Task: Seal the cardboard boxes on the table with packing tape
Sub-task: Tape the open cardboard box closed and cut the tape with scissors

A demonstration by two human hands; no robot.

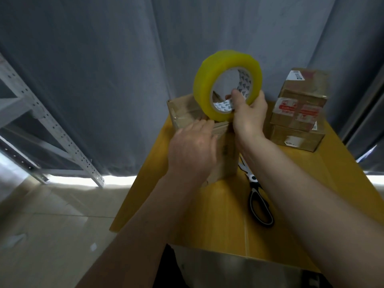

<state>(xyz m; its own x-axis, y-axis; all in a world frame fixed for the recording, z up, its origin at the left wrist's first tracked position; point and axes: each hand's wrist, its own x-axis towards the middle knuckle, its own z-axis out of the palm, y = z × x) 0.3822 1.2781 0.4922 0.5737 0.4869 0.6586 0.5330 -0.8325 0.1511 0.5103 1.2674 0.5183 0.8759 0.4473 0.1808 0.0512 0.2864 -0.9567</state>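
Observation:
A cardboard box [182, 110] stands on the yellow table [218, 215], near its far left side. My right hand [248, 115] holds a big yellow roll of packing tape [207, 80] upright over the box's top, thumb through the core. My left hand [193, 146] lies flat with fingers spread against the box's near top edge, pressing there just below the roll. At the far right, two taped cardboard boxes are stacked: the upper one [301, 96] on the lower one [295, 138].
Black-and-white scissors [258, 198] lie shut on the table right of the box, partly under my right forearm. Grey curtains hang behind the table. A perforated metal shelf frame [54, 125] stands at the left over a pale floor.

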